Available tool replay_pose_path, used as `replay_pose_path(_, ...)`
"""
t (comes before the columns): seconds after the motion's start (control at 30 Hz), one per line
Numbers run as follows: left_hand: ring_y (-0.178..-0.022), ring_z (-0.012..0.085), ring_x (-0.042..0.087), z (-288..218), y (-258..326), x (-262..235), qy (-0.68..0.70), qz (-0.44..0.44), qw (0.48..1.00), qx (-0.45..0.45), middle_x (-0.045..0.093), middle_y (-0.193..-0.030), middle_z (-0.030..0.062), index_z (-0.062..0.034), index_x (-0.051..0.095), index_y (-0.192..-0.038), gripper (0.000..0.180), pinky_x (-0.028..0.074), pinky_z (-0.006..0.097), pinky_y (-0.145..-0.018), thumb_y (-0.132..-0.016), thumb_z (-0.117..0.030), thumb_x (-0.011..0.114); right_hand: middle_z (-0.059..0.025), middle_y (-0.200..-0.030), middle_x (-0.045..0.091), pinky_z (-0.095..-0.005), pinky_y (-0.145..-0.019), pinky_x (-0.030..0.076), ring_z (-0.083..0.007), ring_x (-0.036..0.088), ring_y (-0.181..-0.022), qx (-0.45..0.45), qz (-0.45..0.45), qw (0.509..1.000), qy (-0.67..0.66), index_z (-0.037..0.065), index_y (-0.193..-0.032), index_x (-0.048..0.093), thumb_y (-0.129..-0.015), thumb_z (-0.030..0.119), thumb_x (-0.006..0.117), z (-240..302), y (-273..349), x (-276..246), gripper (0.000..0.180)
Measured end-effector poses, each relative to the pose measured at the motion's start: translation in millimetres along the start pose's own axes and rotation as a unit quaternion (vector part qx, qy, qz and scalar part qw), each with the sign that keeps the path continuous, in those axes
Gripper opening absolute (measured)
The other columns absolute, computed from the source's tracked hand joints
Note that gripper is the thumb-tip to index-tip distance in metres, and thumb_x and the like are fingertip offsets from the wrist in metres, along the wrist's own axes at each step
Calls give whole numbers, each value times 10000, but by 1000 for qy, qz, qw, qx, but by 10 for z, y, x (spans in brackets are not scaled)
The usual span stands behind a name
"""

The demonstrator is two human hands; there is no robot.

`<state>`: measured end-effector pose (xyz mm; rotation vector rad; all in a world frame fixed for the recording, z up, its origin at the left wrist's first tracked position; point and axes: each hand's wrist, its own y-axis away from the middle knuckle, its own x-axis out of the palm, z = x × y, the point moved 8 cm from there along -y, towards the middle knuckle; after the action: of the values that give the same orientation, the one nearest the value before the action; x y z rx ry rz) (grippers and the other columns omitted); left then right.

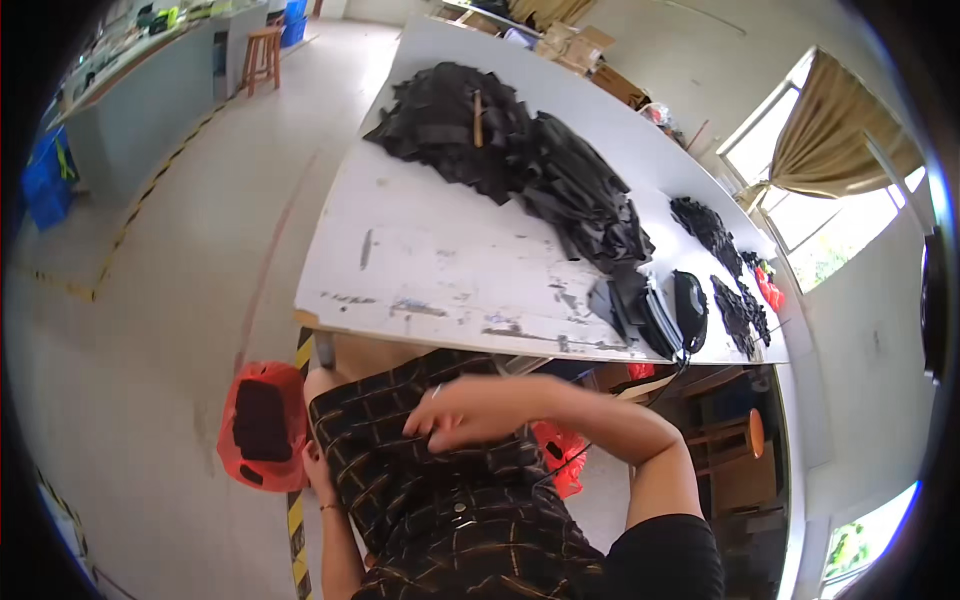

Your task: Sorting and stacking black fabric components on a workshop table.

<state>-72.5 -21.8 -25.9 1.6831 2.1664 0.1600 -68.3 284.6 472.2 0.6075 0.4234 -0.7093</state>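
Observation:
My right hand (pixel 452 412) is raised in front of my dark checked clothing (pixel 395 470), its fingers loosely bent and apart, with nothing in them. A little motion blur softens its edges. Low beside my thigh hangs my left hand (pixel 319 474), close to the right edge of a red plastic bag (pixel 232 445). Its fingers are partly hidden, so their grip does not show. Folded black cloth (pixel 260 420) fills the bag's opening. On the white table (pixel 430 250) ahead lie heaps of black fabric pieces (pixel 455 125) and a longer crumpled pile (pixel 585 195).
A black device (pixel 690 310) with a cord stands near the table's front edge, beside dark and grey sheets (pixel 655 320). Smaller black piles (pixel 708 228) lie farther right. Another red bag (pixel 562 460) is under the table. A wooden stool (pixel 262 58) stands far left.

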Motion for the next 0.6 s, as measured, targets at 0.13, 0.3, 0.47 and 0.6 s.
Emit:
replay_pose_path(0.13,-1001,194,615,-145,763,353,107,45,992,39,632,-1135,120,11,559,-1227,344,488,283,-872,-927,-142,625,-71,-1038,658,-298,-836,505,-155,628,-897,53,-333,930,-146,32,-1284,559,-939,107,563,-1001,1424,-1355,353)
replay_pose_path(0.3,-853,177,635,-684,752,-169,151,-87,985,16,637,-1021,107,4,528,-1249,323,541,285,-762,-952,-114,573,-219,-1384,435,-448,-936,470,-333,528,-1155,180,-640,736,129,96,-1488,295,-681,464,836,-2048,2849,-3138,1039)
replay_pose_path(0.47,-741,154,631,-1510,1160,-775,197,-224,953,48,620,-945,96,-15,482,-1293,331,557,270,-640,-981,-114,528,-218,-1592,83,-660,-1057,280,-520,184,-1405,390,-475,754,232,291,-1549,-39,-477,598,882,-2922,2316,-3504,1447)
replay_pose_path(0.6,-719,141,634,-2157,1288,-714,170,-242,949,110,622,-891,62,-34,501,-1264,289,552,259,-638,-988,-117,507,-236,-1568,168,-613,-1033,369,-526,364,-1317,349,-453,800,179,185,-1545,162,-469,497,900,-3781,2109,-3438,1341)
